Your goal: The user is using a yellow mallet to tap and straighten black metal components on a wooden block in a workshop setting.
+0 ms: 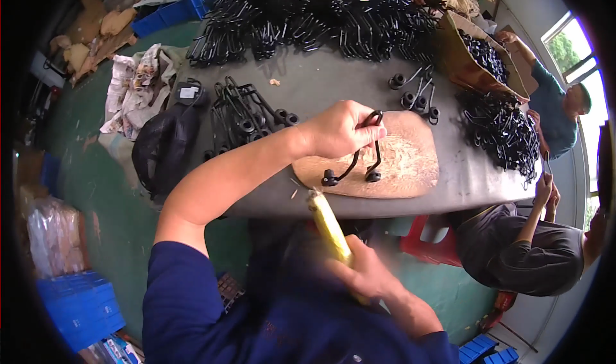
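Observation:
My left hand (343, 132) reaches over the table and pinches the bent top of a black metal wire hook (377, 147). Its two legs point down, each with a black round end piece near the wooden board (410, 152), whose surface is worn and scuffed. In my right hand (369, 271), slightly blurred, is a yellow-wrapped stick (330, 226), held in front of the table edge. The stick's frayed upper end is close to the board's near left edge. What kind of tool it is I cannot make out.
Black hooks with round ends lie left (240, 117) and right (420, 98) of the board. A large heap of black wire hooks (308, 17) covers the far table. Right are a carton of black parts (484, 59), a red stool (430, 242) and people working (523, 248).

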`<act>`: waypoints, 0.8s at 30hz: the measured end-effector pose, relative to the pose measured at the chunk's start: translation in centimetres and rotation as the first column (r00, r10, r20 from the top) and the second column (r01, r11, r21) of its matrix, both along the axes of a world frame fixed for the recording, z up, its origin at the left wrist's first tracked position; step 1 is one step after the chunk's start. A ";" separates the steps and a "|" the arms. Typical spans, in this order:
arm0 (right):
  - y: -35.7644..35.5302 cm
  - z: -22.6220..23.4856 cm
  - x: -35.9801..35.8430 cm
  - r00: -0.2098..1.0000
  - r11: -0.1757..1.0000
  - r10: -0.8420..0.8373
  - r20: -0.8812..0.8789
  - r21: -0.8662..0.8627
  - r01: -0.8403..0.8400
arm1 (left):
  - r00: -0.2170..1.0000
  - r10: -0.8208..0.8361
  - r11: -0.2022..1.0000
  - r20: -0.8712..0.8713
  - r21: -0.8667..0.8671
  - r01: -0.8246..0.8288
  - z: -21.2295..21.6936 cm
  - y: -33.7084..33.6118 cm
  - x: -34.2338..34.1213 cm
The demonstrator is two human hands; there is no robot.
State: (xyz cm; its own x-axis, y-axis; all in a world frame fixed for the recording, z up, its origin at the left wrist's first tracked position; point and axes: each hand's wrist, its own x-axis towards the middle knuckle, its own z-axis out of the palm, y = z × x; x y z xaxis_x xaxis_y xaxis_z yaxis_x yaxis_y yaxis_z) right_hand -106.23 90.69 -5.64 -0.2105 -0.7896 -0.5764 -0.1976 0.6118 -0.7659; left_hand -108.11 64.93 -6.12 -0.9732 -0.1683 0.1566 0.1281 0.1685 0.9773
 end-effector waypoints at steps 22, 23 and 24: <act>6.0 -7.9 -13.9 0.449 0.296 -0.780 0.437 -0.375 0.879 | 0.578 0.795 0.266 0.184 -0.962 -0.060 1.7 -18.7 7.3; 6.2 -8.0 -14.1 0.459 0.314 -0.779 0.427 -0.367 0.875 | 0.568 0.775 0.427 0.277 -0.892 -0.147 3.8 -16.0 3.3; 6.0 -7.8 -14.4 0.455 0.335 -0.763 0.459 -0.320 0.886 | 0.683 0.684 0.551 0.256 -0.795 -0.254 2.7 -15.8 0.8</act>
